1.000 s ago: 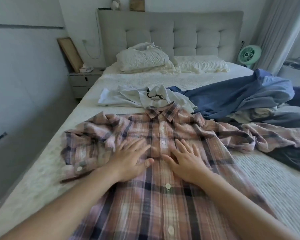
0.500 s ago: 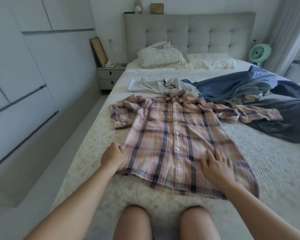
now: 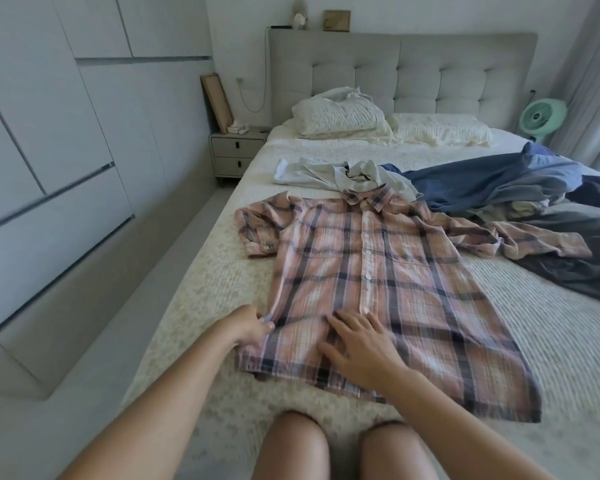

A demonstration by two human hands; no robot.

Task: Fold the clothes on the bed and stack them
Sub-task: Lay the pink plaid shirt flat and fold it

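A wardrobe (image 3: 49, 168) fills the left wall, and a nightstand (image 3: 238, 150) stands by the bed (image 3: 194, 306). The left hand (image 3: 252, 325) pinches the left side edge of the plaid shirt (image 3: 378, 289) near the hem, fingers curled on the cloth. The shirt lies flat and face up on the bed, buttoned, collar toward the headboard (image 3: 402, 71), its left sleeve bunched beside the body. The right hand (image 3: 359, 344) rests flat on the lower front of the shirt, fingers straight and spread, grasping nothing. Beyond the collar lies a crumpled white shirt (image 3: 326, 173), touching it. Pillows (image 3: 343, 114) sit below the headboard. To the right a blue garment (image 3: 492, 181) lies heaped, with dark clothes (image 3: 575, 271) under the plaid shirt's outstretched right sleeve. A green fan (image 3: 542, 117) stands in the far right corner
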